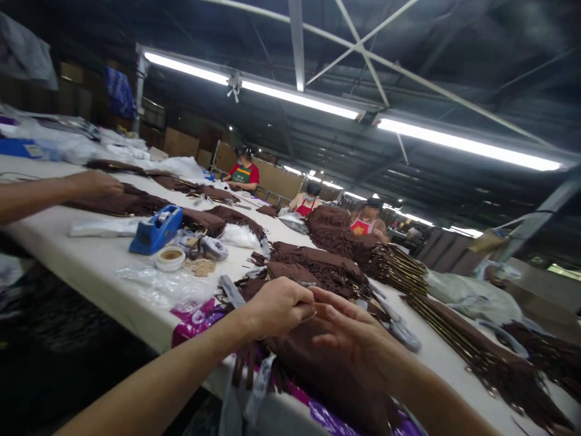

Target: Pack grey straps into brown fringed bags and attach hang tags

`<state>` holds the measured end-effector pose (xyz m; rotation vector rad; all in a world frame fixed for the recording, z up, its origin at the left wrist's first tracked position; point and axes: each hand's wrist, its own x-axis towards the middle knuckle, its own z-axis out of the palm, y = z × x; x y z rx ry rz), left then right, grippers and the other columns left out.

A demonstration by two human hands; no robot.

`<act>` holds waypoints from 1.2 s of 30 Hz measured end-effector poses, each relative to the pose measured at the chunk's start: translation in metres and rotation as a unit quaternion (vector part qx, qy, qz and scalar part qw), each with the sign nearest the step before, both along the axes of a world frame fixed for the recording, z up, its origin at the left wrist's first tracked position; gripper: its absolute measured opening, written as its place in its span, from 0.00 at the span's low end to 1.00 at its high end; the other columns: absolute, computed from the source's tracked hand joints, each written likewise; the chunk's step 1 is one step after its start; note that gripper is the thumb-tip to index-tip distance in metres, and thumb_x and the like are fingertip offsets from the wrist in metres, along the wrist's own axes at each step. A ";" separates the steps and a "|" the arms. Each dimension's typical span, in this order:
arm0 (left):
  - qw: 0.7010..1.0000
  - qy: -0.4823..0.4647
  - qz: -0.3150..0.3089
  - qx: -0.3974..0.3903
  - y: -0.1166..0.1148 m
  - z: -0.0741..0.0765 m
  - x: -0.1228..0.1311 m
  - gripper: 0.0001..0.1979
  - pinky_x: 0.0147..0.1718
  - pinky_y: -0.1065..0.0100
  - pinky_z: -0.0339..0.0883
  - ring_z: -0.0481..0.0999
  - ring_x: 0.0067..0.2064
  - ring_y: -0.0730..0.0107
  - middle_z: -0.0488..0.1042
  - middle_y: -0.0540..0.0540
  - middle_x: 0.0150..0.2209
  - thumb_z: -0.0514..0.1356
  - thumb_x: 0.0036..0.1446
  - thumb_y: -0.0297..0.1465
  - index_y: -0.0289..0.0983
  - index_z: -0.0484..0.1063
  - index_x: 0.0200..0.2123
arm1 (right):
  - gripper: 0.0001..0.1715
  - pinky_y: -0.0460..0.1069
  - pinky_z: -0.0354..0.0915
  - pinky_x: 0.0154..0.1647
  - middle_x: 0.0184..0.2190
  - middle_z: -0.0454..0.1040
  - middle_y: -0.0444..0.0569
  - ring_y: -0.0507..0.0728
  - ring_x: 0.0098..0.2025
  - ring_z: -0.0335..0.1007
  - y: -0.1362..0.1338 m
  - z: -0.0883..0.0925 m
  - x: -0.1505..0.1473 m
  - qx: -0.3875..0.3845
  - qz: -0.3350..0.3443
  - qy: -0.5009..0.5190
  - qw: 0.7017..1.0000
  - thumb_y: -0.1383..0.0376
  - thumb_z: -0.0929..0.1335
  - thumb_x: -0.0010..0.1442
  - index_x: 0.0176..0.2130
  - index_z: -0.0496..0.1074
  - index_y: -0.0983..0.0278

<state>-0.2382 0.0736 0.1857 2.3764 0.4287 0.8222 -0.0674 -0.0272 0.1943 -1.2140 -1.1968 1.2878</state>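
A brown fringed bag lies at the table's near edge, partly over purple plastic. Above it, my left hand is closed in a pinch, and what it may hold is too small to make out. The fingertips of my right hand meet it from the right; its thumb and fingers are partly spread, and the spot where the two hands meet is hidden. More brown fringed pieces lie just behind my hands, with grey strips among them.
Left of my hands are a blue tape dispenser, a white tape roll and clear plastic bags. Another person's hand rests near brown pieces at far left. Stacked bags with gold-coloured edges stand right. Several people work behind.
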 end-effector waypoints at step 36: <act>0.949 -0.095 0.006 -0.299 0.032 -0.088 -0.013 0.08 0.25 0.74 0.54 0.62 0.26 0.76 0.64 0.54 0.22 0.54 0.53 0.26 0.34 0.67 0.23 | 0.17 0.46 0.61 0.29 0.25 0.76 0.47 0.55 0.28 0.67 0.058 -0.072 -0.008 0.074 -0.028 -0.279 0.957 0.53 0.70 0.55 0.30 0.79 0.65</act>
